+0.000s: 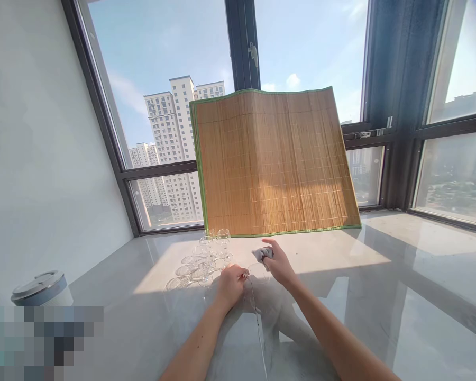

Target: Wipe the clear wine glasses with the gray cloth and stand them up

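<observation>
Left hand [230, 286] grip pinching clear stemmed wine glass [257, 275], held just above glossy grey marble surface [381, 296]. Right hand [278, 264] grip pressed around small grey cloth [263, 253] at glass rim. Glass likely light, thin, slippery, fragile; best held by bowl, stem. Cluster of more clear glasses [206, 256] just left. Bamboo mat [273, 164] leans on window behind.

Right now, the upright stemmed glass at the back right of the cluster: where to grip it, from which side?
Probably by the bowl or the top of the stem of the stemmed glass, from above or from the right. It stands upright at the cluster's back right corner; the other glasses crowd its left and front, and the bamboo mat stands behind it.
</observation>
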`<state>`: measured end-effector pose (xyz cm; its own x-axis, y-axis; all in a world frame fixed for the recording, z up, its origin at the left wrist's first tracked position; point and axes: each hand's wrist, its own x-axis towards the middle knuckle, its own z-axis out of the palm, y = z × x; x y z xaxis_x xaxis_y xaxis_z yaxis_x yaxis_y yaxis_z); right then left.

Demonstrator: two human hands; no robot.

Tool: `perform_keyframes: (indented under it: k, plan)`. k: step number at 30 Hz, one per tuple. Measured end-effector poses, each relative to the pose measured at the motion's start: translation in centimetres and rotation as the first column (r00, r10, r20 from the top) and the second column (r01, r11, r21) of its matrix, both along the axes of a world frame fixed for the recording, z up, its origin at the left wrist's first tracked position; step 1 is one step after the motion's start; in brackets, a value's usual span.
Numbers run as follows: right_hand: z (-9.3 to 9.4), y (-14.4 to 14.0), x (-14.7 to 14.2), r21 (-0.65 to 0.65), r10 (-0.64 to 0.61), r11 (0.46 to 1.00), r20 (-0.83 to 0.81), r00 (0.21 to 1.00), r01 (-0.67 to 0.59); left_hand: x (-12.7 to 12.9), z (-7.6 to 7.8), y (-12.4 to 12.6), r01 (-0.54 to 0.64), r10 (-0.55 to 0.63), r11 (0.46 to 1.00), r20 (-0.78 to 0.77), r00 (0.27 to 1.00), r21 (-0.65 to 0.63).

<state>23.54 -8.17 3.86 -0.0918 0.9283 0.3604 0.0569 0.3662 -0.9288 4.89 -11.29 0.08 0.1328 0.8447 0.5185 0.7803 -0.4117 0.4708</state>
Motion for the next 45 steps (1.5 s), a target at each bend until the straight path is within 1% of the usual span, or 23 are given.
perform_keyframes:
  k: [2, 4, 6, 8, 11, 13, 15, 17, 20, 22, 24, 26, 28, 30, 32, 34, 35, 37, 41, 43, 45]
  plan:
    - [0.0, 0.4, 0.5, -0.125, -0.032, 0.992, -0.066, 0.997, 0.024, 0.3, 0.0, -0.1, 0.043, -0.042, 0.999, 0.046, 0.998, -0.016]
    - [-0.2, 0.5, 0.7, -0.219, -0.073, 0.974, -0.097, 0.993, 0.05, 0.6, 0.0, -0.2, 0.064, -0.057, 0.997, 0.131, 0.99, -0.052]
    - [-0.5, 0.3, 0.4, -0.242, -0.066, 0.97, -0.107, 0.992, 0.039, 0.7, 0.0, -0.2, 0.042, -0.023, 0.995, 0.2, 0.98, -0.092]
    - [-0.7, -0.2, -0.4, -0.176, -0.02, 0.984, -0.091, 0.996, 0.004, 0.7, 0.1, -0.1, -0.012, 0.035, 0.994, 0.207, 0.978, -0.11]
    - [-0.7, -1.3, -1.7, 0.001, 0.027, 1.0, -0.051, 0.998, -0.027, 0.5, 0.2, 0.0, -0.123, 0.139, 0.986, 0.148, 0.979, -0.111]
    - [-0.5, -2.0, -2.3, 0.141, 0.027, 0.99, -0.036, 0.999, -0.021, 0.3, 0.2, 0.1, -0.198, 0.208, 0.974, 0.086, 0.974, -0.111]
    - [-0.3, -2.6, -2.6, 0.281, 0.003, 0.96, 0.016, 1.0, -0.007, 0.3, 0.3, 0.0, -0.242, 0.244, 0.966, 0.004, 0.97, -0.095]
    - [-0.3, -3.0, -2.6, 0.389, -0.068, 0.921, 0.118, 0.991, 0.017, 0.5, 0.3, -0.1, -0.23, 0.225, 0.971, -0.082, 0.971, -0.062]
    - [-0.4, -3.0, -2.2, 0.493, -0.218, 0.868, 0.266, 0.939, 0.062, 0.7, 0.3, -0.4, -0.169, 0.164, 0.986, -0.157, 0.974, -0.014]
    - [-0.4, -2.7, -1.9, 0.539, -0.296, 0.837, 0.3, 0.907, 0.095, 0.8, 0.4, -0.5, -0.138, 0.137, 0.99, -0.168, 0.976, 0.004]
    - [-0.4, -2.3, -1.5, 0.555, -0.35, 0.819, 0.279, 0.895, 0.147, 0.8, 0.5, -0.6, -0.125, 0.124, 0.992, -0.166, 0.978, 0.003]
    - [-0.4, -1.7, -1.0, 0.521, -0.387, 0.823, 0.227, 0.893, 0.224, 0.7, 0.5, -0.6, -0.117, 0.114, 0.993, -0.159, 0.981, -0.013]
    - [-0.5, -1.0, -0.6, 0.437, -0.399, 0.849, 0.162, 0.902, 0.297, 0.6, 0.5, -0.6, -0.097, 0.092, 0.995, -0.142, 0.986, -0.025]
    - [-0.7, -0.4, -0.3, 0.305, -0.372, 0.894, 0.094, 0.924, 0.329, 0.5, 0.5, -0.6, -0.072, 0.067, 0.997, -0.12, 0.99, -0.035]
    - [-1.0, 0.1, -0.1, 0.137, -0.33, 0.936, 0.026, 0.944, 0.324, 0.5, 0.5, -0.6, -0.067, 0.062, 0.996, -0.094, 0.994, -0.051]
    - [-1.3, 0.3, 0.0, -0.026, -0.296, 0.955, -0.033, 0.955, 0.296, 0.5, 0.5, -0.5, -0.072, 0.068, 0.995, -0.065, 0.996, -0.065]
    - [-1.4, 0.4, -0.1, -0.088, -0.283, 0.957, -0.06, 0.957, 0.277, 0.5, 0.5, -0.5, -0.075, 0.071, 0.995, -0.053, 0.996, -0.068]
    - [-1.5, 0.4, -0.1, -0.159, -0.259, 0.958, -0.115, 0.959, 0.239, 0.5, 0.5, -0.5, -0.076, 0.073, 0.995, -0.038, 0.997, -0.072]
    - [-1.5, 0.4, -0.2, -0.224, -0.245, 0.954, -0.202, 0.948, 0.199, 0.5, 0.3, -0.4, -0.093, 0.092, 0.993, -0.018, 0.996, -0.076]
    - [-1.6, 0.6, -0.2, -0.281, -0.26, 0.941, -0.245, 0.934, 0.188, 0.5, 0.1, -0.3, -0.11, 0.109, 0.991, -0.009, 0.994, -0.075]
    - [-1.8, 0.7, -0.3, -0.331, -0.252, 0.932, -0.292, 0.923, 0.15, 0.6, 0.0, -0.2, -0.112, 0.113, 0.991, 0.009, 0.994, -0.078]
